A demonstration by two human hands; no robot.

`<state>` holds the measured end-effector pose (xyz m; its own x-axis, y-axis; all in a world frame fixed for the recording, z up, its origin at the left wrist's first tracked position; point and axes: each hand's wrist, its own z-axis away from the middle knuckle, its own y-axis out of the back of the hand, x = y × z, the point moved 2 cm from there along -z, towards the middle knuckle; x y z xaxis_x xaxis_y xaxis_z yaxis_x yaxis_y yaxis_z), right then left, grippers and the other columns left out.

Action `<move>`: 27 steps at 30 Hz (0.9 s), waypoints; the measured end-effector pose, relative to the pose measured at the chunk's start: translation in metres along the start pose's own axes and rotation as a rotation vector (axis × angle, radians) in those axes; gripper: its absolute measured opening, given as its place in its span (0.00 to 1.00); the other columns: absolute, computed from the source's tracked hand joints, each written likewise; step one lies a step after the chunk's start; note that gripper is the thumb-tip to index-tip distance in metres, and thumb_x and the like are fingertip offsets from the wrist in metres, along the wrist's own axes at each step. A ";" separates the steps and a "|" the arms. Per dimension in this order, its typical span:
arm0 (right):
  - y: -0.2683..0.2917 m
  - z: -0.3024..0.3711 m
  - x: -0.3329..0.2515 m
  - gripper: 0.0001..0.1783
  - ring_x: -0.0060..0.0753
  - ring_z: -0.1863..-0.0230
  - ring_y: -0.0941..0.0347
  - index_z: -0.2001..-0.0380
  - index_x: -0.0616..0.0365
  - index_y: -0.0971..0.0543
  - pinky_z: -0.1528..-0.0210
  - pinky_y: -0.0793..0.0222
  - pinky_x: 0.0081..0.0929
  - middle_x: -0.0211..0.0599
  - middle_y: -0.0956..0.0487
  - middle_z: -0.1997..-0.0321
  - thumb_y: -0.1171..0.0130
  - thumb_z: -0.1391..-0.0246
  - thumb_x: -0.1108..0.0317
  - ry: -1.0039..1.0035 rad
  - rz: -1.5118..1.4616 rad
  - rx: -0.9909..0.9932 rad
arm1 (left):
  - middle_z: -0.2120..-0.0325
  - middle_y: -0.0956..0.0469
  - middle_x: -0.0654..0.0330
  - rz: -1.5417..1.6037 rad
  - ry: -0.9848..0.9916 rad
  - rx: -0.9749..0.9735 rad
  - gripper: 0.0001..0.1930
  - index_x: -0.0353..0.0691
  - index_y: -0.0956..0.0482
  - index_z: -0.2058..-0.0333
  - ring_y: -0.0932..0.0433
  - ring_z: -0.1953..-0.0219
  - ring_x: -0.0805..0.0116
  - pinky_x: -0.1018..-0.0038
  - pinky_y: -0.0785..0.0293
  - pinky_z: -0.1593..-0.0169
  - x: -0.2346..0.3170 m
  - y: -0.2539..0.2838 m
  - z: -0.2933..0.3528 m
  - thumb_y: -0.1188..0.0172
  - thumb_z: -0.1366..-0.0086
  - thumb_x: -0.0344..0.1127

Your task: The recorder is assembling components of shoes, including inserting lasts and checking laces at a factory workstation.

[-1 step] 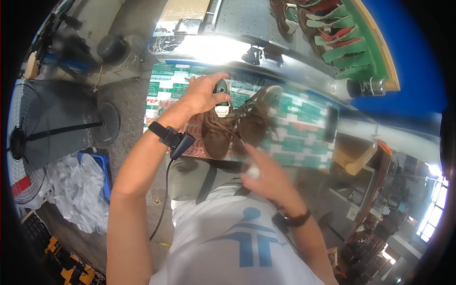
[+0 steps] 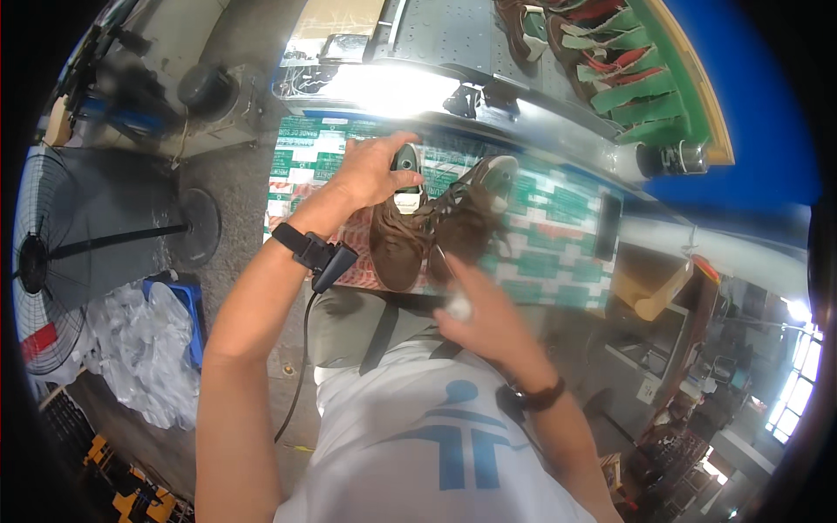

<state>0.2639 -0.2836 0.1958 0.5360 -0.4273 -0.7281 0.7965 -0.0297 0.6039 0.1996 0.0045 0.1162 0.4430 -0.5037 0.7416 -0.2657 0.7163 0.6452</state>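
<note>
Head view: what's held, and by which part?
Left hand: the brown shoe on the left, by its heel end. Right hand: seemingly a small white thing, too blurred to tell which part.

A caged pedestal fan [image 2: 122, 241] stands at the left — near it, crumpled translucent plastic [image 2: 144, 357] spreads against a blue crate [image 2: 194, 321]. A bright lamp [image 2: 384, 90] glows at the top. A paned window [image 2: 797, 383] shines at the far right — beyond dim, cluttered shelving.
</note>
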 end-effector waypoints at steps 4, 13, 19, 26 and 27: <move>-0.018 -0.036 0.011 0.48 0.54 0.51 0.21 0.28 0.70 0.32 0.44 0.25 0.44 0.48 0.19 0.54 0.27 0.47 0.57 0.085 -0.069 0.147 | 0.46 0.16 0.44 -0.185 0.102 -0.026 0.39 0.48 0.28 0.30 0.22 0.37 0.42 0.37 0.48 0.25 0.014 0.004 0.003 0.26 0.35 0.54; -0.023 -0.044 0.014 0.48 0.54 0.50 0.20 0.29 0.69 0.30 0.43 0.25 0.45 0.49 0.19 0.55 0.26 0.48 0.56 0.094 -0.035 0.142 | 0.42 0.18 0.44 -0.211 0.122 -0.048 0.38 0.47 0.28 0.30 0.25 0.33 0.42 0.38 0.46 0.25 0.018 0.004 0.006 0.26 0.34 0.53; -0.015 -0.026 -0.005 0.49 0.57 0.54 0.20 0.33 0.75 0.28 0.47 0.25 0.47 0.56 0.19 0.56 0.26 0.50 0.52 0.135 0.177 0.128 | 0.44 0.17 0.44 -0.242 0.124 -0.015 0.37 0.46 0.28 0.31 0.24 0.34 0.43 0.37 0.43 0.27 0.016 0.001 0.010 0.27 0.33 0.52; -0.002 0.016 -0.015 0.49 0.54 0.55 0.22 0.33 0.76 0.29 0.49 0.26 0.47 0.52 0.21 0.59 0.26 0.51 0.52 0.136 0.253 0.091 | 0.46 0.16 0.45 -0.199 0.104 -0.023 0.36 0.46 0.27 0.32 0.23 0.36 0.42 0.38 0.41 0.29 0.016 0.003 0.007 0.26 0.34 0.52; 0.000 0.018 -0.016 0.50 0.54 0.56 0.22 0.32 0.76 0.29 0.49 0.27 0.47 0.51 0.22 0.59 0.26 0.51 0.53 0.133 0.227 0.067 | 0.47 0.16 0.45 -0.222 0.116 -0.011 0.36 0.46 0.26 0.32 0.23 0.37 0.42 0.39 0.40 0.30 0.015 0.002 0.006 0.26 0.34 0.52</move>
<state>0.2504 -0.2934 0.2134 0.7345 -0.3073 -0.6051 0.6337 -0.0085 0.7736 0.2007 -0.0051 0.1298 0.5849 -0.5911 0.5554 -0.1416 0.5999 0.7875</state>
